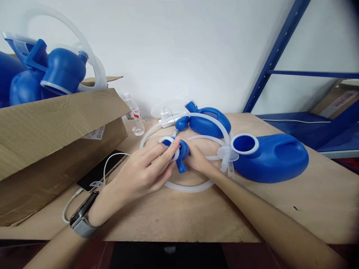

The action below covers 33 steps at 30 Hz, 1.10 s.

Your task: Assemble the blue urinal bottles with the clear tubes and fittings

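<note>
Watch (84,218) on the left wrist sits closest; left grip (147,164) is pinching the white-rimmed side of a blue cap (184,151), right grip (198,157) against its other side, fingers mostly hidden, can't tell if pinching. Cap is between both, neither clearly nearer, over the tabletop (179,220), tab pointing back at the person. Tube (190,187) loops around that spot; blue bottle (269,162) lies right, long axis left-right, mouth hands-side.

Worktable (179,220), carton (60,125) and blue rack (276,56) suggest a workshop.
</note>
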### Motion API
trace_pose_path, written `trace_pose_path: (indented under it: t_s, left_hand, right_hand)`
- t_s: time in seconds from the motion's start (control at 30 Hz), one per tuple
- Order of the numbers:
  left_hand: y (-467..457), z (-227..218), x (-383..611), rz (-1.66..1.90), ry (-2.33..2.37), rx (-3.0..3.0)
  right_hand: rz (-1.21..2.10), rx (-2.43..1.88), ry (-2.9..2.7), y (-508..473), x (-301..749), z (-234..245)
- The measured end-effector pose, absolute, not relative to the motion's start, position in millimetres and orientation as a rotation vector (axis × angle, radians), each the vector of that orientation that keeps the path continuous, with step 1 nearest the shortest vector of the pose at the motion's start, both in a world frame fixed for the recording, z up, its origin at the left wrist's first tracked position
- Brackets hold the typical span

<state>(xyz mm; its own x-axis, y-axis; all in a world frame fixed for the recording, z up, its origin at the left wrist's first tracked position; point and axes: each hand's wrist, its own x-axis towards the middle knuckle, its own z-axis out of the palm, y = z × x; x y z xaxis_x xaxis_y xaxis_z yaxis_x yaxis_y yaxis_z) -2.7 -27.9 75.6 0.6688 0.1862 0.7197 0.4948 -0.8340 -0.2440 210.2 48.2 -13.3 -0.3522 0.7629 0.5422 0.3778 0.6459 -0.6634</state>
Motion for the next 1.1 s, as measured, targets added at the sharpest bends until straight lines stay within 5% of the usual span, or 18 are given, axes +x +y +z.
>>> trace_pose_path:
  t_s: [0.73, 1.1]
  left_hand:
    - [-8, 74, 12, -1.356, -0.497, -2.473]
    - [3, 40, 32, -1.568, -0.430, -2.701]
  right_hand:
    - [0.706, -0.650, -1.840, 45, 223, -17]
    - [0.682, -0.690, -1.853, 46, 217, -16]
